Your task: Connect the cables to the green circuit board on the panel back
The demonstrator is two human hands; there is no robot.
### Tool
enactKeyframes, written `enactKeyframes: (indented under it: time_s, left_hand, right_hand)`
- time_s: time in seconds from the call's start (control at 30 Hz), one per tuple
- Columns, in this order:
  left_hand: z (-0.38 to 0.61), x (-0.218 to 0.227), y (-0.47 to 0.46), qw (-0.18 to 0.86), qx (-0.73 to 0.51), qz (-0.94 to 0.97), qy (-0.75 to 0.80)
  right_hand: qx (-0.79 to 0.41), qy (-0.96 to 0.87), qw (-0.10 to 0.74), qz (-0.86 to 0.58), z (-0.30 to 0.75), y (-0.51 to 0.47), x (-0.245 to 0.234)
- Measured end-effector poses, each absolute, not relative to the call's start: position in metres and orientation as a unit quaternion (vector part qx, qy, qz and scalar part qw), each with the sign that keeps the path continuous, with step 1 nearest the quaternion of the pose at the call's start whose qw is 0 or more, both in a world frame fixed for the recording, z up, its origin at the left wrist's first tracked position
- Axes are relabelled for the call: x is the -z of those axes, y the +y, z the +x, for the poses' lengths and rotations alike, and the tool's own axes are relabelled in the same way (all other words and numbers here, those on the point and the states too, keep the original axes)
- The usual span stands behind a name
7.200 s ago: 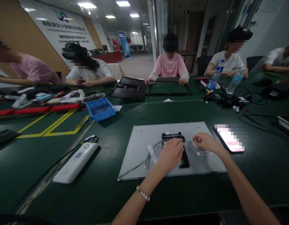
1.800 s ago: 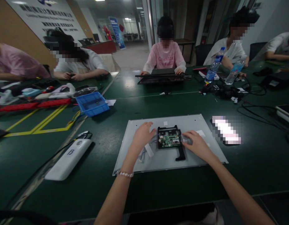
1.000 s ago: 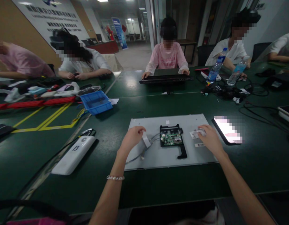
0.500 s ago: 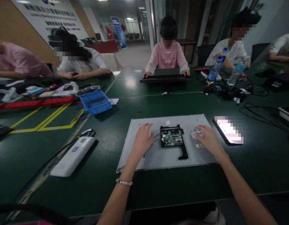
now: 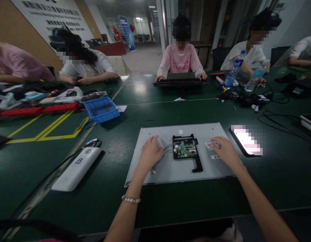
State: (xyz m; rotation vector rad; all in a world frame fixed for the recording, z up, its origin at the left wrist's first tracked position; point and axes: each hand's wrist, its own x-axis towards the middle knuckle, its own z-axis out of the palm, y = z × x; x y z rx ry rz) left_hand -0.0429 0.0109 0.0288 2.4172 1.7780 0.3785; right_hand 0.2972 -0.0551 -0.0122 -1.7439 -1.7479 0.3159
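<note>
A flat grey metal panel (image 5: pixel 165 174), like the back of a display, lies on the table before me. On its middle sits a green circuit board (image 5: pixel 183 150) in a black plastic bracket (image 5: pixel 197 164). Grey wires (image 5: pixel 168 148) run from the board's left side towards my left hand (image 5: pixel 149 153), which hovers over the panel's left part with fingers apart and nothing held. Over the right part, my right hand (image 5: pixel 227 151) pinches a small clear piece (image 5: pixel 217 144) whose kind I cannot make out. White labels (image 5: pixel 216 157) show on the panel beneath it.
A phone (image 5: pixel 246 141) with a lit screen lies right of the panel. To the left are a white power bank (image 5: pixel 77 168) with a cable and a blue tray (image 5: pixel 102 111). Bottles (image 5: pixel 233 72) and tangled cables (image 5: pixel 243 97) stand far right. Several people sit around the table.
My left hand has shifted slightly left and down, away from the board, uncovering more of the wires. The right hand stays almost in place with the small clear piece.
</note>
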Motion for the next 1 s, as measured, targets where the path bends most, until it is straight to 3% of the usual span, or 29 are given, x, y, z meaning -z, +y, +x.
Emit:
enactKeyframes:
  time_s: [1.0]
  left_hand:
    - [-0.056,-0.031,0.012,0.059,-0.158,0.808,0.565]
  right_hand:
    - [-0.118,-0.667,0.313,-0.666,0.3,-0.054,0.017]
